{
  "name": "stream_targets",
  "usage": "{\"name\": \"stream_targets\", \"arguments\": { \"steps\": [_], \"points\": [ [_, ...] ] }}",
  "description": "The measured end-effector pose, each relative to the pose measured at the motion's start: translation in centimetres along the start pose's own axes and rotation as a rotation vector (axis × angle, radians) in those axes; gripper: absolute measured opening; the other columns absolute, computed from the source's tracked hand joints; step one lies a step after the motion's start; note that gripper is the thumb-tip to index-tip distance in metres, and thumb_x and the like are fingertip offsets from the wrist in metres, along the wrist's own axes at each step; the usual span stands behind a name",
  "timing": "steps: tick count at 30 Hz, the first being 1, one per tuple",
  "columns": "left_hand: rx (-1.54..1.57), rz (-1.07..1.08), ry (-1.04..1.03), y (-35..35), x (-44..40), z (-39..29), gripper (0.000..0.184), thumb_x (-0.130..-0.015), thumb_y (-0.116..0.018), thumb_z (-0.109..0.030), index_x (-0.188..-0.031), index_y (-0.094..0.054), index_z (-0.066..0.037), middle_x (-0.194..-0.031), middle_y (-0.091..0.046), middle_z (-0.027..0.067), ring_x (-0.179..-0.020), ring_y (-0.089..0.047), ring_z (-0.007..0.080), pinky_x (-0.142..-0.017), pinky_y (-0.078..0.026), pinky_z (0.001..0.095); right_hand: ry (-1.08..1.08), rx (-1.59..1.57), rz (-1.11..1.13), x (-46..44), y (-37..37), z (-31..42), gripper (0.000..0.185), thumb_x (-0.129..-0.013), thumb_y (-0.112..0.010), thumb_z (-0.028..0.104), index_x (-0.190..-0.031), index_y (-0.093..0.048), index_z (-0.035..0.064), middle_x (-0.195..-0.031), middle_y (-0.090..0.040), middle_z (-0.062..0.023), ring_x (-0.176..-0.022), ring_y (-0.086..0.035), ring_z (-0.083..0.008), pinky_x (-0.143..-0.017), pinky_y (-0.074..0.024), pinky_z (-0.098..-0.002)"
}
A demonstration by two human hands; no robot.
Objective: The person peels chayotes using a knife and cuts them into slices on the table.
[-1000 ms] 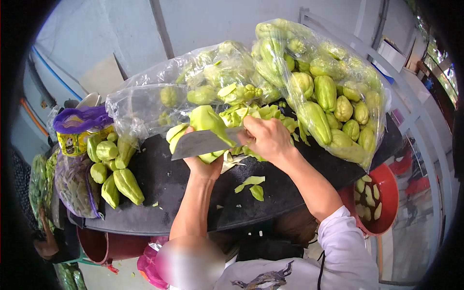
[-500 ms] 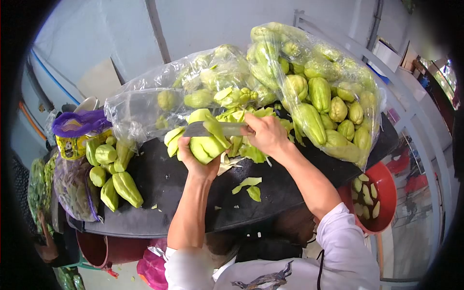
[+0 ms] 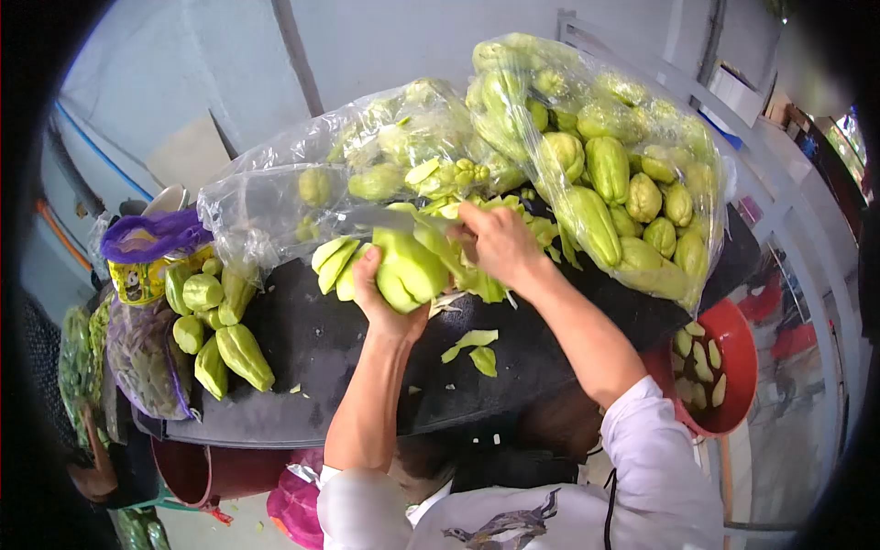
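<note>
Slipping looks the likeliest trouble: the smooth chayote (image 3: 410,278) could twist in the left hand (image 3: 387,310) cupping it, bringing the blurred broad-bladed knife (image 3: 380,218) onto the thumb. It's held above the bench (image 3: 312,385), at twelve o'clock from the body. The right hand (image 3: 509,246) grips the knife, knuckles up, forearm slanting from five o'clock; the left forearm comes from between six and seven.

Purple netting (image 3: 158,234) sits atop a yellow panda-printed container (image 3: 137,282) at the left, a blue hose (image 3: 103,152) and an orange pipe (image 3: 62,236) run along the pale wall (image 3: 394,46), a magenta bag (image 3: 295,507) lies low by a dark-red tub (image 3: 240,472), and a grey metal railing (image 3: 777,220) curves down the right.
</note>
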State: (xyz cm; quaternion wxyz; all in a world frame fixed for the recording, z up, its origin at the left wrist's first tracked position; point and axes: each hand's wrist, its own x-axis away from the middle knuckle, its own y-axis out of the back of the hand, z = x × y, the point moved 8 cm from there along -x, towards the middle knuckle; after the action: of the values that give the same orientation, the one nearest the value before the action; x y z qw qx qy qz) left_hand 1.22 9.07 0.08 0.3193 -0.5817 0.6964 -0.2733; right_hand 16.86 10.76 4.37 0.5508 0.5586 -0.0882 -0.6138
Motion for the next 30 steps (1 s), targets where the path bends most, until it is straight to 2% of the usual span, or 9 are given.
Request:
{"name": "stream_targets", "arguments": {
  "steps": [5,9,11,14,17,20,21,24,30],
  "points": [
    [0.022,0.296,0.052,-2.7,-0.1,-0.8,0.070,-0.080,-0.052,-0.063,-0.120,-0.057,-0.006,-0.101,-0.063,0.0175,-0.076,-0.063,0.0300,-0.064,-0.051,0.0442,-0.054,0.026,0.023,0.3,0.3,-3.0,0.015,-0.081,-0.066,0.012,-0.089,-0.057,0.0044,-0.068,-0.063,-0.0183,-0.069,-0.065,-0.0398,-0.061,-0.0500,-0.0476],
    [0.079,0.217,0.060,-2.2,-0.2,-0.7,0.071,-0.081,-0.051,-0.063,-0.122,-0.056,-0.005,-0.101,-0.063,0.0189,-0.081,-0.063,0.0307,-0.067,-0.051,0.0432,-0.121,-0.018,0.097,0.0,0.5,-1.7,0.020,-0.079,-0.068,0.013,-0.090,-0.056,0.0028,-0.068,-0.061,-0.0162,-0.068,-0.062,-0.0394,-0.060,-0.0469,-0.0456],
    [0.151,0.074,0.099,-1.3,-0.5,-0.5,0.071,-0.082,-0.050,-0.063,-0.122,-0.057,-0.005,-0.101,-0.063,0.0186,-0.087,-0.062,0.0309,-0.070,-0.051,0.0423,-0.146,-0.016,0.104,0.1,0.0,-2.4,0.022,-0.078,-0.069,0.012,-0.094,-0.056,0.0037,-0.066,-0.059,-0.0149,-0.064,-0.060,-0.0399,-0.059,-0.0460,-0.0453],
    [0.190,-0.054,0.083,0.0,-1.0,-0.8,0.064,-0.086,-0.048,-0.060,-0.120,-0.060,-0.007,-0.105,-0.063,0.0171,-0.097,-0.062,0.0318,-0.076,-0.052,0.0421,-0.155,0.052,0.092,-0.2,0.0,-2.4,0.025,-0.077,-0.072,0.008,-0.096,-0.055,0.0051,-0.072,-0.066,-0.0149,-0.074,-0.067,-0.0372,-0.066,-0.0513,-0.0470],
    [0.163,-0.101,0.079,0.2,-0.9,-1.2,0.058,-0.090,-0.046,-0.054,-0.122,-0.059,-0.007,-0.111,-0.063,0.0164,-0.103,-0.062,0.0340,-0.086,-0.053,0.0452,-0.060,-0.058,0.010,0.1,0.7,-1.2,0.025,-0.078,-0.070,0.012,-0.095,-0.054,0.0043,-0.069,-0.062,-0.0141,-0.067,-0.063,-0.0376,-0.060,-0.0474,-0.0459],
    [0.260,-0.153,0.071,-0.2,-0.8,-1.1,0.059,-0.093,-0.047,-0.054,-0.126,-0.054,-0.005,-0.117,-0.061,0.0181,-0.108,-0.060,0.0360,-0.097,-0.050,0.0491,-0.035,0.085,0.029,-0.1,0.0,-0.7,0.018,-0.081,-0.069,0.010,-0.087,-0.053,0.0057,-0.068,-0.066,-0.0124,-0.060,-0.068,-0.0315,-0.052,-0.0521,-0.0426],
    [0.265,-0.154,0.069,0.1,-0.9,-0.9,0.059,-0.093,-0.047,-0.054,-0.126,-0.054,-0.005,-0.117,-0.061,0.0181,-0.108,-0.060,0.0360,-0.097,-0.050,0.0491,-0.032,0.088,0.032,0.0,0.2,0.1,0.018,-0.081,-0.069,0.010,-0.087,-0.053,0.0057,-0.068,-0.066,-0.0124,-0.060,-0.068,-0.0315,-0.052,-0.0521,-0.0426],
    [0.267,-0.131,0.150,1.1,-1.2,0.1,0.059,-0.090,-0.052,-0.056,-0.118,-0.060,-0.004,-0.112,-0.065,0.0178,-0.104,-0.063,0.0341,-0.096,-0.050,0.0466,0.278,0.062,-0.175,0.9,1.5,5.4,0.017,-0.080,-0.069,0.015,-0.081,-0.053,0.0081,-0.061,-0.062,-0.0099,-0.053,-0.066,-0.0252,-0.044,-0.0503,-0.0367],
    [0.272,0.001,0.134,0.0,-0.9,-0.3,0.055,-0.089,-0.051,-0.056,-0.109,-0.064,-0.008,-0.102,-0.069,0.0126,-0.090,-0.067,0.0277,-0.083,-0.054,0.0411,0.358,0.212,-0.281,1.3,1.0,7.5,0.024,-0.074,-0.072,0.011,-0.073,-0.048,0.0088,-0.060,-0.053,-0.0048,-0.052,-0.061,-0.0230,-0.049,-0.0499,-0.0349]
  ]
}}
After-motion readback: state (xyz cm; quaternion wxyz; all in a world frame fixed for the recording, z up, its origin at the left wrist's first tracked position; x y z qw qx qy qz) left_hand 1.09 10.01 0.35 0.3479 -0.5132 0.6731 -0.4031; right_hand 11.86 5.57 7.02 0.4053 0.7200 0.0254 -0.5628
